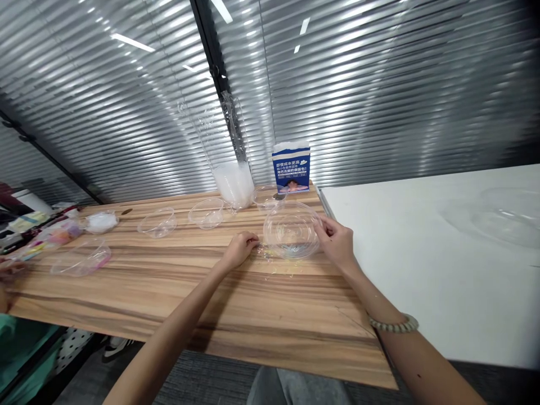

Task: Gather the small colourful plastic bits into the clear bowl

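A clear round plastic bowl (pixel 292 229) is tilted over the wooden table (pixel 270 315), its open face towards me. My right hand (pixel 335 239) pinches its right rim between thumb and fingers. My left hand (pixel 242 249) is closed low at the table just left of the bowl, its fingertips pressed together; what they hold, if anything, is too small to make out. Small yellowish and clear bits (pixel 276 269) lie scattered on the wood beneath and in front of the bowl.
Behind the bowl stand a blue printed bag (pixel 292 169) and a bagged stack of white containers (pixel 234 183). Clear bowls (pixel 206 214) (pixel 157 223) sit further left. A person's hand (pixel 12 268) is at the far left beside craft items. A white table (pixel 422 270) adjoins on the right.
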Motion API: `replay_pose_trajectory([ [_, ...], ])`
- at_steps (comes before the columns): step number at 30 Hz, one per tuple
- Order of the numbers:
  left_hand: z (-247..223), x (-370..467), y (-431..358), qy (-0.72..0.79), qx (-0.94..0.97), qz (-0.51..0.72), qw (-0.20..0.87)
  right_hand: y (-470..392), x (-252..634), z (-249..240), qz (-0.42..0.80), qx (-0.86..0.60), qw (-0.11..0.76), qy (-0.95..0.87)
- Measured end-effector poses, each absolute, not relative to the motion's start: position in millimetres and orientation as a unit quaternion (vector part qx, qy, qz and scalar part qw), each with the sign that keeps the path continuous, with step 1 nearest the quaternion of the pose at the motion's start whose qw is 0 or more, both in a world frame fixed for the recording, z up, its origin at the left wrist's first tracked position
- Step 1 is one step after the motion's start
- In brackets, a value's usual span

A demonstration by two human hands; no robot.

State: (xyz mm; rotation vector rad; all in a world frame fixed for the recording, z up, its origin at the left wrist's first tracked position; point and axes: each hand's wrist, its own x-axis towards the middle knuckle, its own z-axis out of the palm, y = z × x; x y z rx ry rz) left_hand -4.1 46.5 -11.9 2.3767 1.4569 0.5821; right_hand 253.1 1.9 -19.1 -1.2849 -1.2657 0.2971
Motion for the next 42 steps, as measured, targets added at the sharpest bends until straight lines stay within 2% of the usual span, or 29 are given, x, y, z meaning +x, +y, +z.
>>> replay_pose_trajectory([
  [29, -9.0, 1.2, 38.4, 0.531, 0.824, 0.171, 0.099, 0.9, 252.6, -17.7, 0.143, -0.555, 0.603, -0.556],
  [42, 4.3, 11.8, 33.4, 0.575, 0.807, 0.108, 0.083, 1.1, 252.2, -18.6, 0.129, -0.548, 0.598, -0.57],
])
